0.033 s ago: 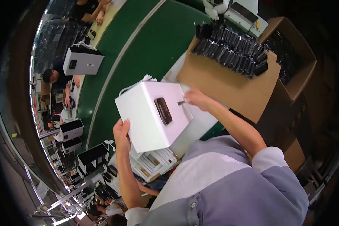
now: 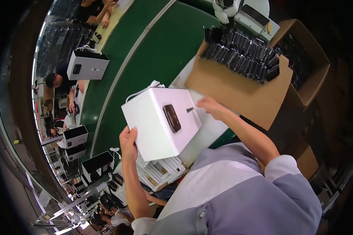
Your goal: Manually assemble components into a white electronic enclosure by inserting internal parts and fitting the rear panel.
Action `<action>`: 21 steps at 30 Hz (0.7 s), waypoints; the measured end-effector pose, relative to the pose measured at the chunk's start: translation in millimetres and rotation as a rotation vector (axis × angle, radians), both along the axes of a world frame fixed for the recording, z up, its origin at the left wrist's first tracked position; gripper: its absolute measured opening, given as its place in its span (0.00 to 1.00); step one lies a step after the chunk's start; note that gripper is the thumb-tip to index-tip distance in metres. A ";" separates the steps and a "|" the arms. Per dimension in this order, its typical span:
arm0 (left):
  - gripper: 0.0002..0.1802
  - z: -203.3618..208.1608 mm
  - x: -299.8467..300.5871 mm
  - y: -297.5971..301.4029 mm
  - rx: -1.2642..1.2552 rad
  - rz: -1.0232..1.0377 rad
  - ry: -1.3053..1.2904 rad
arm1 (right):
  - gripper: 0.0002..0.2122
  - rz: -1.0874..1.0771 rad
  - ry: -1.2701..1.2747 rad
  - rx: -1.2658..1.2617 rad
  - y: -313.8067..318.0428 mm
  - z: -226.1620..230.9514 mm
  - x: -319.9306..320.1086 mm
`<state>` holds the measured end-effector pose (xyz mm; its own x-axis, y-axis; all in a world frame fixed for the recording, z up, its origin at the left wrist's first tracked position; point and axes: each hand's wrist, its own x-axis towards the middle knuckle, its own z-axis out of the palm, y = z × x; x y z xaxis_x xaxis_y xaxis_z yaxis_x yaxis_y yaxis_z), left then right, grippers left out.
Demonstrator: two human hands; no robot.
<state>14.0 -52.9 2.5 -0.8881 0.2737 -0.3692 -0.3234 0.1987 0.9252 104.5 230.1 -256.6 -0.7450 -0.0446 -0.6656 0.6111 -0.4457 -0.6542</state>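
Observation:
A white box-shaped appliance housing (image 2: 147, 121) sits tilted in front of me. Its facing side has a dark oval-ended panel (image 2: 171, 118) and a small dark slot (image 2: 190, 110). A white cable (image 2: 134, 95) loops at its far edge. My left hand (image 2: 128, 140) grips the housing's left edge, thumb on the near face and the other fingers partly hidden behind. Just right of the slot, my right hand (image 2: 211, 108) hovers apart from the housing, its fingers curled together; whatever they may hold is hidden.
Black plastic-wrapped packets (image 2: 239, 53) lie in rows on a cardboard sheet (image 2: 239, 92), beside an open carton (image 2: 321, 78). White flat parts (image 2: 162, 170) are stacked below the housing. Beyond runs a green conveyor belt (image 2: 145, 58) with another white housing (image 2: 88, 65); co-workers sit along its far side.
My right hand has drawn slightly right, away from the slot. The housing and left hand appear a little lower and further right, as does the whole surrounding scene.

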 end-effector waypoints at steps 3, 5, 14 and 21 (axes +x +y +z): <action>0.18 14.6 -6.7 -1.5 0.004 -0.072 -0.085 | 0.15 -0.139 -0.150 -0.197 19.3 25.2 16.3; 0.18 20.8 -12.3 29.5 0.056 -0.006 -0.024 | 0.15 -0.064 0.018 0.201 35.6 8.5 5.8; 0.08 57.4 -136.7 107.6 -0.221 -0.193 0.023 | 0.19 0.060 0.558 1.558 61.1 -28.0 -12.0; 0.10 56.6 -333.6 132.7 -0.161 -0.144 0.146 | 0.20 0.074 0.477 1.549 59.4 -12.1 -23.7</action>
